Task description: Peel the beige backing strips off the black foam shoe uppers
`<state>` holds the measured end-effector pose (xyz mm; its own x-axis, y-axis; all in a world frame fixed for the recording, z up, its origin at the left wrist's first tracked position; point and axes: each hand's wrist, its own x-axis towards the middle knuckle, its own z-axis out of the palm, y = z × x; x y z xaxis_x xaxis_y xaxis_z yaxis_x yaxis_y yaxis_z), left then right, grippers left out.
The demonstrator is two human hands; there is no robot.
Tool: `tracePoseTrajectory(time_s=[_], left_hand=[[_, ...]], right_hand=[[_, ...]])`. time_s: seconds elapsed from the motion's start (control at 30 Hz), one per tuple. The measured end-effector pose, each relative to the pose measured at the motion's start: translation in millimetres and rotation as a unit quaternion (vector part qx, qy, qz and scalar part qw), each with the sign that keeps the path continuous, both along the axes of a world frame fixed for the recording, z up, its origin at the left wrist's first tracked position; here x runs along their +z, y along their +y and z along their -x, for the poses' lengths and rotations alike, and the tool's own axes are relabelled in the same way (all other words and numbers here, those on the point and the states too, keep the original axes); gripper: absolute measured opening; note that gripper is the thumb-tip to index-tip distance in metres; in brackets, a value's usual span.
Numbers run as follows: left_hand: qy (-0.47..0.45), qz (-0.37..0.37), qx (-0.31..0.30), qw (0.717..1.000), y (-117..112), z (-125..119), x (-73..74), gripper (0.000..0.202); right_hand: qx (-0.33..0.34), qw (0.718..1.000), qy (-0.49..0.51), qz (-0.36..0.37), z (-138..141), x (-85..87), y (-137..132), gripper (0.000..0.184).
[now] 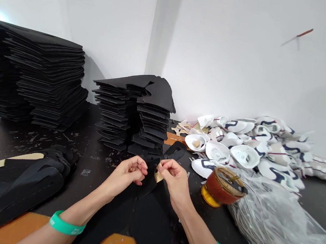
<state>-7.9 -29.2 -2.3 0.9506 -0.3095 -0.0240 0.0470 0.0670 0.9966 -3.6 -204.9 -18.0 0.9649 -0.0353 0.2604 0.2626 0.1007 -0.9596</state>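
Head view: the work in hand looks partway through. A black cut-out sheet (157, 221) lies in front of the person, its far end raised between the hands. The right hand (174, 178) pinches a small beige patch (158, 176) between thumb and fingertips, against that end. The left hand (130, 170) sits just beside it, fingers curled and thumb near the forefinger; whether it grips the sheet's edge cannot be told. Nor can I tell whether the patch is fixed anywhere.

At lower left, a fanned heap of black pieces (27, 182) has beige parts (24, 156) showing among them, perhaps pieces already handled. Much seems left: the middle stack of black cut sheets (155, 112) and the taller left stack (49, 74) show no beige. On the right, a lidded glass jar of amber liquid (223, 188) stands near white shoe uppers (245, 155) and a clear plastic bag (279, 229), apart from both hands.
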Motion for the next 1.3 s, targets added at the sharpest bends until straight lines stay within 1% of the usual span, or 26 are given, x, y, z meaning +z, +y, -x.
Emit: tracePoseTrajectory(time_s=[0.03, 0.1, 0.17, 0.27, 0.33, 0.43, 0.5, 0.57, 0.63, 0.73, 0.8, 0.9, 1.03, 1.17, 1.23, 1.3], left_hand=[[-0.004, 0.009, -0.005, 1.0, 1.3, 0.1, 1.3, 0.022], [-0.026, 0.01, -0.001, 1.0, 3.4, 0.8, 5.0, 0.02], [-0.057, -0.013, 0.015, 0.998, 3.8, 2.3, 9.4, 0.016], [-0.091, -0.064, 0.023, 0.994, 2.0, 5.3, 14.1, 0.023], [-0.101, -0.084, 0.014, 0.991, 1.0, 6.3, 14.3, 0.025], [-0.103, -0.095, -0.005, 0.99, 1.6, 5.3, 12.2, 0.026], [-0.1, -0.099, -0.016, 0.99, 2.9, 3.7, 11.5, 0.025], [-0.094, -0.1, -0.019, 0.99, 4.0, 2.5, 12.4, 0.023], [-0.086, -0.098, -0.017, 0.991, 4.7, 2.2, 14.0, 0.019], [-0.073, -0.086, -0.007, 0.994, 5.5, 2.5, 15.3, 0.016], [-0.063, -0.072, 0.007, 0.995, 6.2, 2.1, 14.8, 0.014], [-0.048, -0.046, 0.034, 0.997, 6.8, 0.5, 12.9, 0.012], [-0.04, -0.019, 0.061, 0.997, 6.4, -0.6, 10.4, 0.011], [-0.023, 0.019, 0.072, 0.997, 6.6, -0.5, 8.8, 0.011], [-0.007, 0.042, 0.071, 0.997, 7.3, -0.9, 8.4, 0.011], [0.006, 0.066, 0.067, 0.996, 8.6, -1.7, 7.9, 0.013]], right_hand=[[-0.001, 1.0, -0.005, 0.002, -0.1, 0.5, -0.8, 0.02], [0.003, 0.999, -0.027, 0.023, 1.3, 2.3, -1.9, 0.021], [0.001, 0.995, -0.068, 0.077, 5.3, 5.7, -1.9, 0.021], [-0.016, 0.969, -0.163, 0.185, 15.1, 12.8, 1.4, 0.019], [-0.025, 0.946, -0.221, 0.235, 21.6, 17.0, 5.0, 0.019], [-0.026, 0.924, -0.268, 0.271, 27.4, 19.8, 9.1, 0.019], [-0.021, 0.923, -0.268, 0.274, 27.9, 19.3, 9.4, 0.019], [-0.012, 0.935, -0.241, 0.258, 26.3, 18.1, 7.7, 0.018], [0.005, 0.957, -0.186, 0.221, 23.2, 17.3, 5.2, 0.017], [0.034, 0.987, -0.088, 0.132, 17.2, 17.3, 1.8, 0.018], [0.038, 0.996, -0.04, 0.072, 13.2, 17.6, 0.1, 0.019], [0.022, 1.0, 0.005, 0.017, 8.9, 17.3, -2.4, 0.022], [0.001, 0.999, 0.042, -0.017, 5.8, 15.3, -5.7, 0.024], [-0.003, 0.997, 0.049, -0.053, 4.2, 12.9, -6.1, 0.022], [0.006, 0.997, 0.05, -0.058, 3.5, 11.7, -5.1, 0.025], [0.007, 0.998, 0.042, -0.045, 2.3, 10.3, -4.7, 0.026]])
